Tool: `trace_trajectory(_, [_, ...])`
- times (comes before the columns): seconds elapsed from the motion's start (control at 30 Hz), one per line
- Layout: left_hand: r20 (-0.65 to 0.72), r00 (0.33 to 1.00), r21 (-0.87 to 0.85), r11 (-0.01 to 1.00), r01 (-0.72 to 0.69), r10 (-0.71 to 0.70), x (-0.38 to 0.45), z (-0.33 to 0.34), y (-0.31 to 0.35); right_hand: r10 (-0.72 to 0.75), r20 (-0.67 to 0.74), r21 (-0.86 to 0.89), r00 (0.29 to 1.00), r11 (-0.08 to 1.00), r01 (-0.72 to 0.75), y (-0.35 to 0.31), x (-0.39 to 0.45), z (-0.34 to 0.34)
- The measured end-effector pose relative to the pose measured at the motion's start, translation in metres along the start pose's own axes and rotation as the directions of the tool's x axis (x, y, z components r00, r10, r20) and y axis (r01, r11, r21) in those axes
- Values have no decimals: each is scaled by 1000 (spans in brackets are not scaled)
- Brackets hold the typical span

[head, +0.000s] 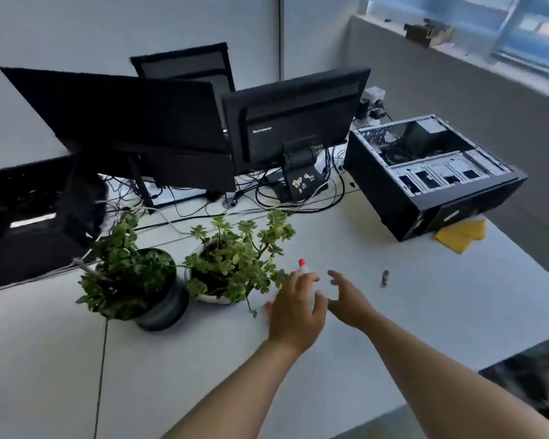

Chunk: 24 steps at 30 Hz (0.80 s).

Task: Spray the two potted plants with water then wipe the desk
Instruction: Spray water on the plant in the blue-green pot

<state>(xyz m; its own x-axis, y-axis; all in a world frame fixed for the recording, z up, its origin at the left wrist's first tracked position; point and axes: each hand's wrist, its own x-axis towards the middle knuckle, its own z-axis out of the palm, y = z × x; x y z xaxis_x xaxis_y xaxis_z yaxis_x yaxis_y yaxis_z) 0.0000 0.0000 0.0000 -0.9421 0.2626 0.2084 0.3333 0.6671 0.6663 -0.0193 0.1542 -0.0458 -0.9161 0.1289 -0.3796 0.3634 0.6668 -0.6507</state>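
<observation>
Two potted plants stand on the white desk (425,312): one in a dark grey pot (164,312) on the left, one in a white pot (213,298) beside it. Just right of them stands a white spray bottle with a red nozzle (302,263), mostly hidden behind my left hand (295,312). That hand's fingers are spread around the bottle; I see no firm grip. My right hand (349,299) hovers open close to the bottle's right side. A yellow cloth (461,237) lies at the far right.
An open computer case (425,175) lies on its side at the back right, next to the cloth. Two monitors (295,122) and tangled cables fill the back of the desk. A small grey object (384,278) lies right of my hands.
</observation>
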Motion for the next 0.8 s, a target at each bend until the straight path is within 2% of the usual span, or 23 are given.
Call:
trace_trajectory(0.1, [92,987,30,991,129,-132,-4,20,-22,-94,97,12,991,996,93,8,13,20])
trace_trajectory(0.33, [221,908,198,928,316,-356,-35,57,-78,-122,-32,201,992,971,126,3,33,52])
trace_trajectory(0.47, [333,812,379,857,351,-480,-42,76,-90,-202,-40,148,979,967,205,0,41,50])
trace_trajectory(0.6, [433,713,565,782,263,-552,-48,90,-96,-307,-6,17,952,951,307,6,35,44])
trace_trajectory(0.67, [442,677,640,736,223,-589,-50,93,-98,-266,-16,46,964,963,267,15,29,41])
trace_trajectory(0.8, [444,612,651,705,280,-654,-59,82,-97,-291,-43,0,956,957,291,28,11,49])
